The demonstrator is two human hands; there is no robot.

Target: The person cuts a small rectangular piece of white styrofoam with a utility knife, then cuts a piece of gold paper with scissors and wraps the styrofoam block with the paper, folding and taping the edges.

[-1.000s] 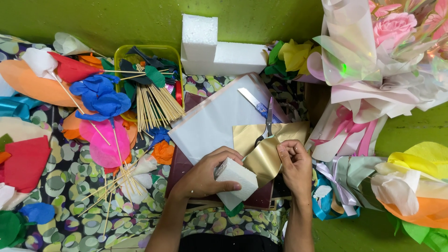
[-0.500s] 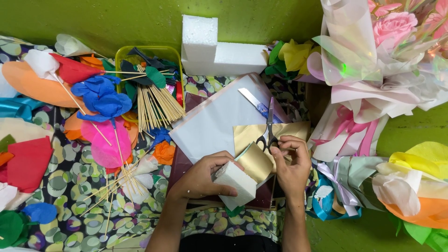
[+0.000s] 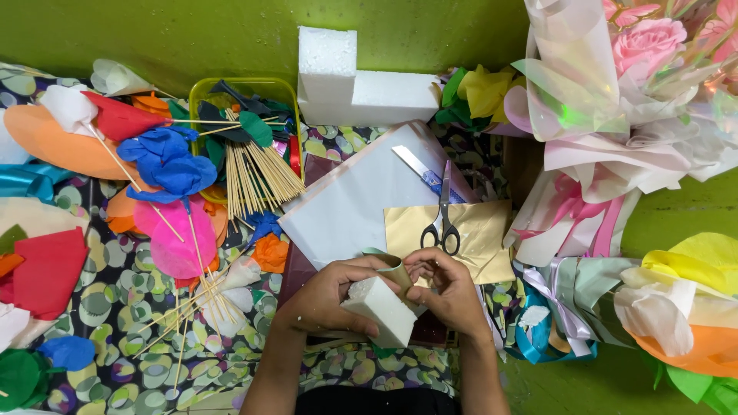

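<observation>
Holding a small white foam block (image 3: pixel 379 309) just below the scissors (image 3: pixel 443 219), the left hand (image 3: pixel 330 290) has its fingers clenched on it, while the right hand (image 3: pixel 446 288) pinches a gold foil strip (image 3: pixel 397 270) against the block's top. Wrapping looks barely begun: 1 edge covered. The gold sheet (image 3: pixel 480 230) lies under the scissors; skewers (image 3: pixel 257 173) lie well left, nothing obstructing.
</observation>
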